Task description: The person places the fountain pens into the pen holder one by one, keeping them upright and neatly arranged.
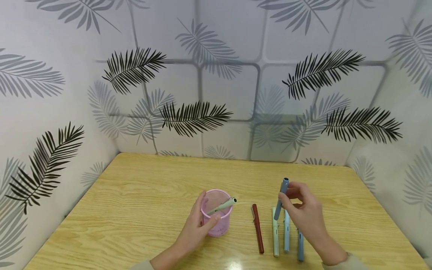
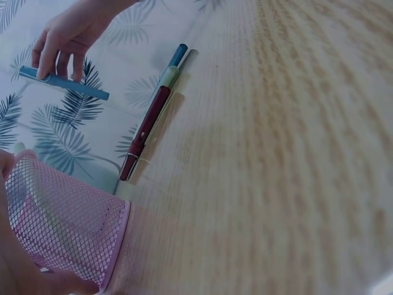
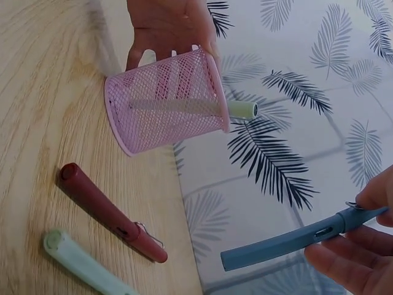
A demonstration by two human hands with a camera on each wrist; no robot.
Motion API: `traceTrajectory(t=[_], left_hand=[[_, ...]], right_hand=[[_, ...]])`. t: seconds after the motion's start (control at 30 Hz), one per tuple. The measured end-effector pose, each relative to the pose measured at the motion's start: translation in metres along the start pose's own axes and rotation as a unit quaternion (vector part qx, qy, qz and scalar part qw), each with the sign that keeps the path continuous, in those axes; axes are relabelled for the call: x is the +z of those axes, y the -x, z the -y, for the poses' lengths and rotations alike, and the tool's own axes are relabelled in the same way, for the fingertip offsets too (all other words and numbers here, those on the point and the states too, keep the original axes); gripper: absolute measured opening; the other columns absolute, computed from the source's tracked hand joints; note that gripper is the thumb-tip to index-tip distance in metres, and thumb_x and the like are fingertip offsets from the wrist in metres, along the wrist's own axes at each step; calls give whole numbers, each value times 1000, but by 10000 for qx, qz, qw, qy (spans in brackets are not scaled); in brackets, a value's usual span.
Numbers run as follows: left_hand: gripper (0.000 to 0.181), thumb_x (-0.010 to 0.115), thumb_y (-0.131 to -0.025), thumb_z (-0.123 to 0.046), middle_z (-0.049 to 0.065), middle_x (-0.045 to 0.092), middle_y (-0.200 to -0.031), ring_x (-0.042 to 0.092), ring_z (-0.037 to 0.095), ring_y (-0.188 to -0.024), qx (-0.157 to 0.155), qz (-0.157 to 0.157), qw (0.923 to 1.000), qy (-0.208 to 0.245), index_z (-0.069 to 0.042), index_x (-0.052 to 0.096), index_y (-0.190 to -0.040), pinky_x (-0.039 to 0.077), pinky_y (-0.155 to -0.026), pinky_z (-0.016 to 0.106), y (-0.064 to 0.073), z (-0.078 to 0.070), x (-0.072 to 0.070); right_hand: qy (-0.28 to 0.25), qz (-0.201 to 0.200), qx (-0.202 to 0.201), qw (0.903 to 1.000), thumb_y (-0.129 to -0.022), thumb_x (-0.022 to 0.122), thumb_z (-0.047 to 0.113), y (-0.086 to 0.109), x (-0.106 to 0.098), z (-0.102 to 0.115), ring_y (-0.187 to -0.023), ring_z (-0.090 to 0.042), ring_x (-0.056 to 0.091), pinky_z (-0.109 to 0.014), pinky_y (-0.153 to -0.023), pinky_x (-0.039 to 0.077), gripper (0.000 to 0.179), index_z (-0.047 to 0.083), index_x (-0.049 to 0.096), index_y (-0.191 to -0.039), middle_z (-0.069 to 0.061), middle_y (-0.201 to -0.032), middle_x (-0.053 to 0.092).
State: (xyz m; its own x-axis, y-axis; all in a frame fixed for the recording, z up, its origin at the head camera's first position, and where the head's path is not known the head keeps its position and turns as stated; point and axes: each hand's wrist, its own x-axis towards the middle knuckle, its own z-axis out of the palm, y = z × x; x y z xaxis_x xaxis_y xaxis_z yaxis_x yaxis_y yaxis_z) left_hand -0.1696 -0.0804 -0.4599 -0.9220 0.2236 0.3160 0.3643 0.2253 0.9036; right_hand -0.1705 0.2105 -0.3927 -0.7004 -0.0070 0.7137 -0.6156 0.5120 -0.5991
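My left hand (image 1: 196, 228) grips a pink mesh pen cup (image 1: 217, 224) that stands on the table. A pale green pen (image 3: 244, 110) leans inside the cup, its capped end sticking out over the rim. To the right, my right hand (image 1: 305, 210) pinches a blue pen (image 3: 288, 238) between thumb and fingers, held up above the table. Below it lie a dark red pen (image 1: 257, 228), a light green pen (image 1: 275, 236), a light blue pen (image 1: 287, 230) and another blue pen (image 1: 300, 245), side by side. My right hand partly covers that last one in the head view.
The wooden table (image 1: 141, 202) has walls on its back and both sides. These are covered with leaf-patterned paper (image 1: 229, 93). A bright reflection shows on the table near the front.
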Motion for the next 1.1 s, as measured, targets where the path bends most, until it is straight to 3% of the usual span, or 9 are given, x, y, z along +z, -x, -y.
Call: traceTrajectory(t=[0.27,0.57,0.93,1.1], left_hand=[[76,60,-91,-28,21,29,-144,30,40,-130,-4,15,10000,43,-12,14,-149,27,-102,55,-1,-1,0],[76,60,-91,-29,20,28,-145,28,38,-132,28,43,10000,-32,-11,13,-149,23,-105,56,-1,0,0],[75,60,-91,-28,21,29,-144,28,37,-132,68,-66,9999,-105,-11,15,-149,23,-105,55,1,-1,1],[76,60,-91,-28,20,28,-145,26,36,-133,83,-34,9999,-59,-9,14,-149,23,-105,54,0,-1,0]], right_hand=[[-692,185,-163,9973,-75,63,-20,-4,17,5,-75,-6,61,-23,-53,53,34,-8,53,-106,-14,-86,59],[-1118,251,-293,9930,-79,63,-16,-7,32,15,-73,-13,63,-27,-55,54,33,-6,52,-108,-11,-88,59],[-1834,357,-2,9824,-82,60,-13,-8,47,29,-75,-20,63,-34,-59,55,31,-5,50,-110,-13,-88,55],[-2060,393,-175,9776,-81,60,-16,-9,54,37,-75,-22,63,-35,-58,55,30,-7,50,-109,-15,-86,56]])
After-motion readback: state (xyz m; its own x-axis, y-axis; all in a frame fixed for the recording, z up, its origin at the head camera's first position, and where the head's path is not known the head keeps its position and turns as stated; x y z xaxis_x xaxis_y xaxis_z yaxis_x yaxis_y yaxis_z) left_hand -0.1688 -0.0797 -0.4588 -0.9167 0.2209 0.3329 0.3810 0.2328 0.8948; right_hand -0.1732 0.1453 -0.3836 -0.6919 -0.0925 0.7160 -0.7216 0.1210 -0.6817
